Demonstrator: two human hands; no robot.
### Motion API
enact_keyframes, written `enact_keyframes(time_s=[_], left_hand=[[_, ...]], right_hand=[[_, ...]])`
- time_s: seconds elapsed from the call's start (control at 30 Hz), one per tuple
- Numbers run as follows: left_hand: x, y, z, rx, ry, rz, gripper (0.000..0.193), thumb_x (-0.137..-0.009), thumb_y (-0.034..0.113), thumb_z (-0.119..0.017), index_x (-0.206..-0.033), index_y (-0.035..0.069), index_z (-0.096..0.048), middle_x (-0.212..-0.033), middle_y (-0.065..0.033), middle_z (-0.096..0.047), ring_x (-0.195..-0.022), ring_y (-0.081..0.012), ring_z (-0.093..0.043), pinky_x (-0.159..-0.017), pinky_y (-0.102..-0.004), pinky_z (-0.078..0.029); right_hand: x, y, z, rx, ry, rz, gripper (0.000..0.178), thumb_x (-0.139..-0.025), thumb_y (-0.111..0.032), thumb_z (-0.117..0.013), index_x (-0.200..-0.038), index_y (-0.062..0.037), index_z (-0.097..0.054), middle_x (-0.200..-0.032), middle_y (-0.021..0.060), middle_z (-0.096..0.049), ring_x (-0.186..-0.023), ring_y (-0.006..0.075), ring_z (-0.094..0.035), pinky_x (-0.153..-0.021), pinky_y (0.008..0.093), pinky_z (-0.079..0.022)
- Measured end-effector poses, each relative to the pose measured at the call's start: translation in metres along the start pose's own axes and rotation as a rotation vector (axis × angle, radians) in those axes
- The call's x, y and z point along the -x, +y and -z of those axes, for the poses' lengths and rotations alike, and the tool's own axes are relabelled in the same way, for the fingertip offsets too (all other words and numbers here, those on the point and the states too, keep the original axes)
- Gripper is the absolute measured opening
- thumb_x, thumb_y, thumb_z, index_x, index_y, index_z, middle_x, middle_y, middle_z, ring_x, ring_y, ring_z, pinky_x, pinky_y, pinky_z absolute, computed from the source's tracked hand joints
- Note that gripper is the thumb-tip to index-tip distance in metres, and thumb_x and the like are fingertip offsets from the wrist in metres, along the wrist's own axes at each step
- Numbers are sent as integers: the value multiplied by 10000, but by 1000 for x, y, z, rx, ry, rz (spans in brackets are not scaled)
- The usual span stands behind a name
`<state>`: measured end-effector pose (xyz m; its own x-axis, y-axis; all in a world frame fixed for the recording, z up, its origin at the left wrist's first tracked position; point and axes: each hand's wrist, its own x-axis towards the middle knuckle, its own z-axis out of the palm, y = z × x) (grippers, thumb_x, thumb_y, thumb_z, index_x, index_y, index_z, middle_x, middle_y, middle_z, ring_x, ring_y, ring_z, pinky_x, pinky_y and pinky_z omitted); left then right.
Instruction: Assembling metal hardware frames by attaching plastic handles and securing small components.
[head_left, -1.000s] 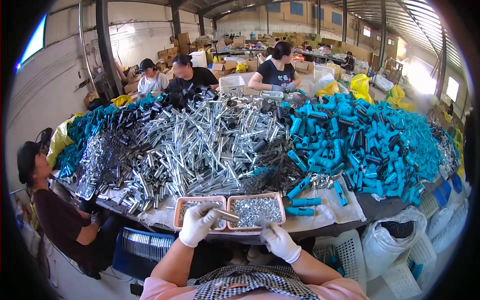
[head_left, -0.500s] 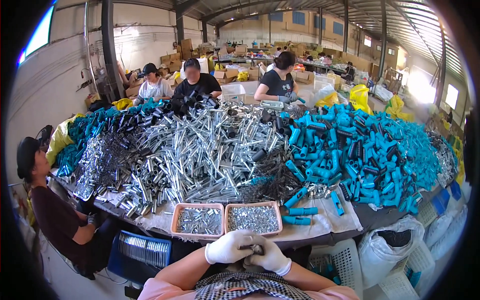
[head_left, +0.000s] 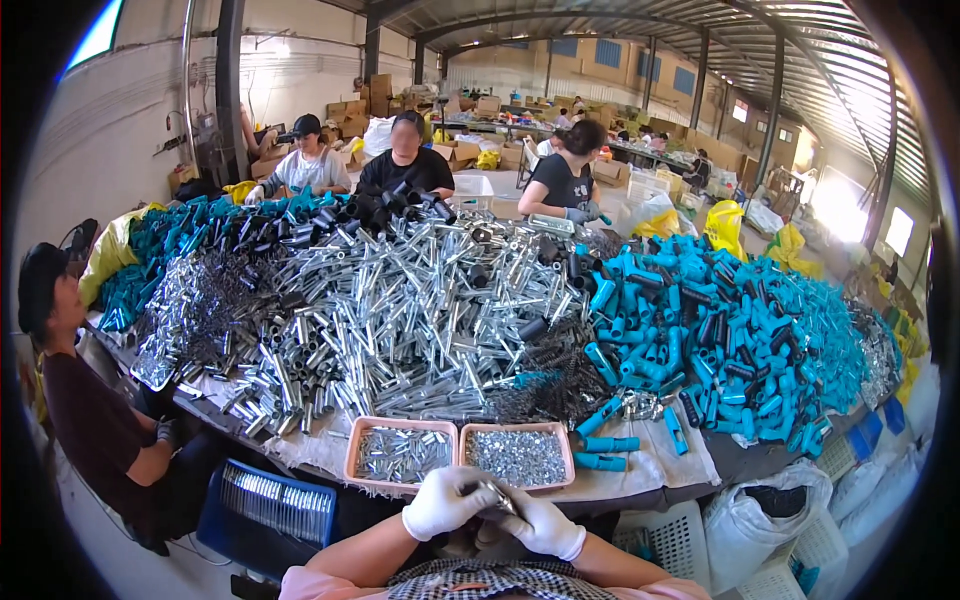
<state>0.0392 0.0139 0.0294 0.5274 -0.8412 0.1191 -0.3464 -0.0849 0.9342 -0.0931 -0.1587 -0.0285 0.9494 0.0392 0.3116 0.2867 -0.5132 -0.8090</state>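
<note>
Both of my hands wear white gloves and meet in front of my checked apron. My left hand has its fingers curled toward the right one. My right hand is closed from the other side. Between them they hold a small shiny metal part; its exact kind is too small to tell, and fingers cover some of it. Just beyond sit two pink trays: the left tray holds short metal tubes, the right tray holds tiny silver pieces.
A heap of silver metal tubes covers the table's middle, with teal plastic handles piled right. A person sits at left; several others work across the table. A blue crate stands lower left, a white sack lower right.
My hands have parted slightly and the metal part between them shows more clearly. The view has shifted a little, so the trays and heap appear lower and farther right.
</note>
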Motion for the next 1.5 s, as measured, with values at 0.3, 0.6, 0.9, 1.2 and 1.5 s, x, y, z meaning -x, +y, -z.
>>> enact_keyframes(time_s=[0.3, 0.6, 0.9, 1.2, 1.5], left_hand=[[-7, -24, 6, -37, 267, 165, 390, -855, 343, -724, -799, -38, -668, -637, -86, -639, -591, -119, -581, -574, -334, -485], [-6, -36, 8, 198, 228, 253, 326, -908, 261, -701, -772, -35, -701, -654, 26, -604, -593, -40, -489, -523, -251, -411], [-4, -28, 9, 150, 171, 346, 338, -884, 271, -738, -759, -44, -728, -632, 25, -603, -566, -37, -486, -497, -253, -400], [9, -23, -9, 126, 134, 225, 340, -881, 298, -736, -787, -25, -692, -667, -13, -629, -628, -62, -528, -576, -279, -471], [-13, -10, -9, -185, 40, 44, 372, -873, 345, -712, -841, -22, -666, -663, -173, -655, -603, -253, -663, -591, -386, -521]], right_hand=[[-10, -27, 9, 198, -26, -124, 547, -856, -256, -682, -1339, -59, -516, -944, 217, -682, -857, 401, -676, -773, 447, -537], [-20, -35, 12, 331, 151, -16, 395, -774, -171, -703, -1140, -38, -638, -987, 165, -688, -879, 350, -680, -776, 408, -550], [-23, -35, 18, 517, 124, 32, 423, -740, -284, -805, -1091, -85, -676, -924, 126, -695, -753, 304, -678, -654, 384, -545], [-1, -33, 26, 438, 270, 157, 367, -729, -252, -795, -1037, -78, -697, -881, 125, -692, -742, 300, -679, -638, 384, -549], [3, -19, 48, 361, 229, 87, 452, -676, -179, -802, -1088, -44, -673, -918, 154, -705, -794, 323, -695, -699, 391, -561]])
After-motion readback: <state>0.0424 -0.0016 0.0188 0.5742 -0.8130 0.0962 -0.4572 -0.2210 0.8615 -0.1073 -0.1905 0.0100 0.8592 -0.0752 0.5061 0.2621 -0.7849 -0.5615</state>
